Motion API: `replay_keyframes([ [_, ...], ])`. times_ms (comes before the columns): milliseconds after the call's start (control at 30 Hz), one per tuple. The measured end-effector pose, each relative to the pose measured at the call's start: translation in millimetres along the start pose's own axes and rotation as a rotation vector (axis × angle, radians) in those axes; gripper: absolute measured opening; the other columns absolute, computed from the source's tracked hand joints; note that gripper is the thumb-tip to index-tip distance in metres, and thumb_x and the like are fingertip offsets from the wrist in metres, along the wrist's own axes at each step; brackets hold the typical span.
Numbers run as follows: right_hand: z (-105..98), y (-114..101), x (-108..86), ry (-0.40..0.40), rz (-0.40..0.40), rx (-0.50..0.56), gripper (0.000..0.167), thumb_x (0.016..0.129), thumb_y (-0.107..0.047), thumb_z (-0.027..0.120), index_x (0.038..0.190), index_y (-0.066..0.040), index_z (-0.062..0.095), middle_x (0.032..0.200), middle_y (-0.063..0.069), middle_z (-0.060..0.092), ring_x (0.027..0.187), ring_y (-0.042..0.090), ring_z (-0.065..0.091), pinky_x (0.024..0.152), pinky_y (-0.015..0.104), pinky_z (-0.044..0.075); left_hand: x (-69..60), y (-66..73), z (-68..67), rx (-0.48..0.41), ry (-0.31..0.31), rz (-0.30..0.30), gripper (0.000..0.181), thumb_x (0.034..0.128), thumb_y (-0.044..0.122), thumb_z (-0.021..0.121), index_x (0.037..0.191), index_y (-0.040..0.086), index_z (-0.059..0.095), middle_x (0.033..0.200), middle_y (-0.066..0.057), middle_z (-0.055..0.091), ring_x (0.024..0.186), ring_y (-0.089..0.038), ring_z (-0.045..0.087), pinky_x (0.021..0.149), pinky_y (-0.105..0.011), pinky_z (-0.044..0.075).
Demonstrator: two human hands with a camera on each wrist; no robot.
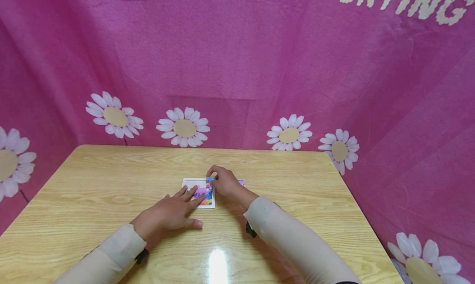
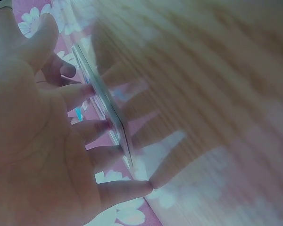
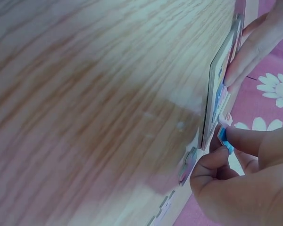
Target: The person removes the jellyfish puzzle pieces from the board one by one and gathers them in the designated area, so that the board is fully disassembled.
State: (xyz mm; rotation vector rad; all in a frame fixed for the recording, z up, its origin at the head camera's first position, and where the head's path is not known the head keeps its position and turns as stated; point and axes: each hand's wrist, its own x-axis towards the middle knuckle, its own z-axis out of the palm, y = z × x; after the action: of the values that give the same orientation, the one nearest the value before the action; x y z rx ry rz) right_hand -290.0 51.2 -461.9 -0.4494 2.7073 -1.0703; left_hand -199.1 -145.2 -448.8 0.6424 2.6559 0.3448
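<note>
A small jigsaw puzzle in a white frame (image 1: 198, 207) lies on the wooden table, its lower part filled with colourful pieces and a pale bare area at its upper left. My left hand (image 1: 172, 212) rests on it with fingers spread, their tips on the frame and pieces. At the frame's upper right corner my right hand (image 1: 227, 182) pinches a blue and pink puzzle piece (image 3: 223, 136) between thumb and fingers. In the right wrist view that piece is tilted, at the frame's edge. Part of the puzzle is hidden under the left fingers.
Loose puzzle pieces (image 3: 188, 165) lie on the table right of the frame, partly behind the right hand in the head view. The wooden table (image 1: 111, 172) reaches back to a pink curtain (image 1: 222, 49) printed with white daisies.
</note>
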Motion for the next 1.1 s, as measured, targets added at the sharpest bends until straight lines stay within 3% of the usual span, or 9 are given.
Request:
replay_keyframes([
  [233, -7, 5, -2.4, -0.008, 0.008, -0.002, 0.016, 0.098, -0.002, 0.065, 0.109, -0.014, 0.067, 0.101, 0.010, 0.068, 0.088, 0.020, 0.058, 0.075, 0.031, 0.047, -0.1, 1.1, -0.7, 0.004, 0.005, 0.008, 0.090, 0.0905, 0.068, 0.064, 0.163, 0.024, 0.034, 0.172, -0.011, 0.018, 0.157, -0.045, 0.014, 0.111, -0.079, 0.023],
  [833, -29, 27, -11.1, -0.010, 0.047, 0.004, 0.013, 0.101, -0.003, 0.063, 0.110, -0.012, 0.065, 0.096, 0.009, 0.065, 0.076, 0.017, 0.052, 0.064, 0.027, 0.042, -0.6, 2.1, 0.2, -0.018, 0.007, -0.001, 0.091, 0.0887, 0.068, 0.066, 0.162, 0.024, 0.035, 0.172, -0.012, 0.019, 0.157, -0.045, 0.013, 0.111, -0.080, 0.021],
  [1100, -39, 38, -15.2, 0.010, 0.057, 0.030, 0.013, 0.101, -0.001, 0.062, 0.109, -0.011, 0.065, 0.105, 0.010, 0.065, 0.083, 0.019, 0.053, 0.066, 0.027, 0.043, 0.2, -0.2, 2.3, -0.015, 0.030, 0.024, 0.089, 0.0912, 0.067, 0.064, 0.163, 0.025, 0.034, 0.172, -0.012, 0.018, 0.156, -0.045, 0.015, 0.110, -0.080, 0.022],
])
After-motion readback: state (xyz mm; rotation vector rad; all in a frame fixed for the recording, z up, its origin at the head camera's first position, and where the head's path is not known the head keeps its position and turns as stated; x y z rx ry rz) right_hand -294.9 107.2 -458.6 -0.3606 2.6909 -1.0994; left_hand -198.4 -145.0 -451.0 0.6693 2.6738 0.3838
